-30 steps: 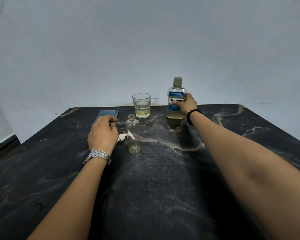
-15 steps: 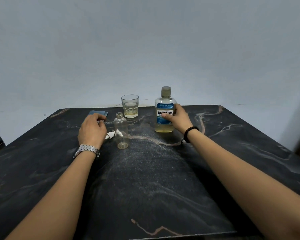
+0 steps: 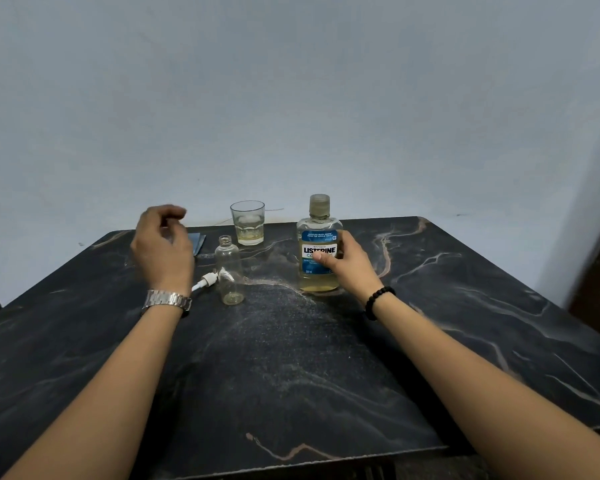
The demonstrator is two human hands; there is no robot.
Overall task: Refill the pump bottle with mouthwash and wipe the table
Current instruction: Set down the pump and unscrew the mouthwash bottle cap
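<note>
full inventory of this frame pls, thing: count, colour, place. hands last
mouthwash bottle: 1, clear with blue label, yellowish liquid, cap on, upright at table's far middle
small bottle: 1, clear, uncapped, looks empty, upright left of the mouthwash bottle
pump head: 1, white, lying on the table beside the small bottle
glass: 1, clear, a little yellowish liquid, near far edge
cloth: 1, blue, folded, far left, partly behind left hand
table: 1, black marble with pale veins
wall: 1, pale grey-blue, behind table
left hand: raised, fingers loosely curled, holds nothing, silver watch
right hand: grips mouthwash bottle, black bead bracelet
</note>
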